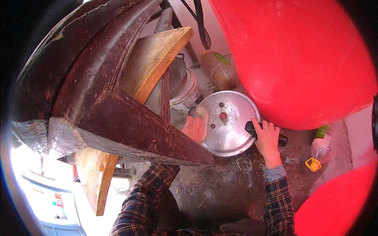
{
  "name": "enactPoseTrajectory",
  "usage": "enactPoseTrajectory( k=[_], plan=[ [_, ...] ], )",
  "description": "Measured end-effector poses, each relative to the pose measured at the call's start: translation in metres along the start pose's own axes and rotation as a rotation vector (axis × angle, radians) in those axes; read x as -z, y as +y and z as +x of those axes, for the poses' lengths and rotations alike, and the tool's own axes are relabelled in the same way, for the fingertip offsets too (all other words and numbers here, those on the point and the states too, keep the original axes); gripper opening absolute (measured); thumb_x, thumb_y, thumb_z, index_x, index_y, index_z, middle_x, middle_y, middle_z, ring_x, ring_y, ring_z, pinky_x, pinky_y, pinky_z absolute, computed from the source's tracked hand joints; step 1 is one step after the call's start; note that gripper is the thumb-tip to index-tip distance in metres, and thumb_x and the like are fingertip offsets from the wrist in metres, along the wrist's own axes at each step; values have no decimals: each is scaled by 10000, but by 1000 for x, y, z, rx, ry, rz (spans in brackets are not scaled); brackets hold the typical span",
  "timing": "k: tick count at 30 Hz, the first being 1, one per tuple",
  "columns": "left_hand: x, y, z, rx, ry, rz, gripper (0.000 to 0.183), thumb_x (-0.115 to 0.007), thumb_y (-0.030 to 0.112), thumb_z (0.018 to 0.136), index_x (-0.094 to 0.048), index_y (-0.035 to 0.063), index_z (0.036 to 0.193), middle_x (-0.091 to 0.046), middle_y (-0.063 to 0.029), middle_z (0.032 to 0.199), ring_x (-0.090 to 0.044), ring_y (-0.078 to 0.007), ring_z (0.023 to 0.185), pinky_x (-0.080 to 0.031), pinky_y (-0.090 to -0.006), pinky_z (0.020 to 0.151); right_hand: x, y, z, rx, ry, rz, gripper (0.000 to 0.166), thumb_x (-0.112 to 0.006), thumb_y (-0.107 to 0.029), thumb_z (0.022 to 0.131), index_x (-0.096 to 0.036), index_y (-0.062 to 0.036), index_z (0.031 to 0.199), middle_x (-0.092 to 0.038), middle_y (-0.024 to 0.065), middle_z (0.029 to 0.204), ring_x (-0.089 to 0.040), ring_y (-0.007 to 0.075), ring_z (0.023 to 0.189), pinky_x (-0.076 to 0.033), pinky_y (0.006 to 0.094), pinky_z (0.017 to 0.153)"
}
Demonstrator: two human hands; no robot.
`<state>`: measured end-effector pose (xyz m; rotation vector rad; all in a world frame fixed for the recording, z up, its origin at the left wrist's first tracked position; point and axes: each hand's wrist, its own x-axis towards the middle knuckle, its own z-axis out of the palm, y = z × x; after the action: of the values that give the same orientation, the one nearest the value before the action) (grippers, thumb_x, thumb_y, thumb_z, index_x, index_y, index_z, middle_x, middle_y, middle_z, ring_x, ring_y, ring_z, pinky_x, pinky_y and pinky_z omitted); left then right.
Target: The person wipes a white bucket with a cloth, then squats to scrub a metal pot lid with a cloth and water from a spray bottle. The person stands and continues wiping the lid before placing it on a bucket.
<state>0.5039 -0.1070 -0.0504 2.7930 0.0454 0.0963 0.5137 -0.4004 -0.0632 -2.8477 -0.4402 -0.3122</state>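
Observation:
A round aluminium pressure cooker rests on the floor, its domed lid carrying a red centre piece and two small dark valves. My right hand grips its long black handle at the right side. At the left rim, my left hand is motion-blurred, with a pale patch by its fingers that I cannot make out. Close by that hand is a small black side grip. The table apron in front covers part of my left forearm.
A dark wooden table with carved edges juts in from the left, over a wooden board. Behind the cooker are a dirty white bucket and a brown-tinted plastic bottle. A large red surface crowds the right, near a clear bottle with a yellow cap.

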Motion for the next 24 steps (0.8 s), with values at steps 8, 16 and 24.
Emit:
enactPoseTrajectory(
  k=[8,16,24],
  plan=[
    [-7,-16,15,-373,192,-13,347,-535,217,839,-489,67,1148,-450,-198,1077,-421,-394,1010,-351,-498,874,6,-6,-7,12,-113,87,692,-683,-85,652,-438,-208,1288,-525,90,991,-543,286,879,-421,457,732],
    [-30,3,125,-276,29,95,312,-417,213,865,-556,21,1068,-558,-202,1040,-473,-380,991,-353,-487,843,8,1,-21,-40,-172,104,815,-753,-118,581,-415,-236,1314,-503,99,1010,-557,313,816,-469,436,643],
    [-43,-60,129,-147,-42,-132,246,-494,215,857,-565,-1,949,-595,-203,907,-554,-378,835,-430,-450,736,3,-1,-18,-9,-128,107,784,-732,-96,585,-439,-240,1298,-509,104,949,-571,326,752,-479,424,605]
  ],
)
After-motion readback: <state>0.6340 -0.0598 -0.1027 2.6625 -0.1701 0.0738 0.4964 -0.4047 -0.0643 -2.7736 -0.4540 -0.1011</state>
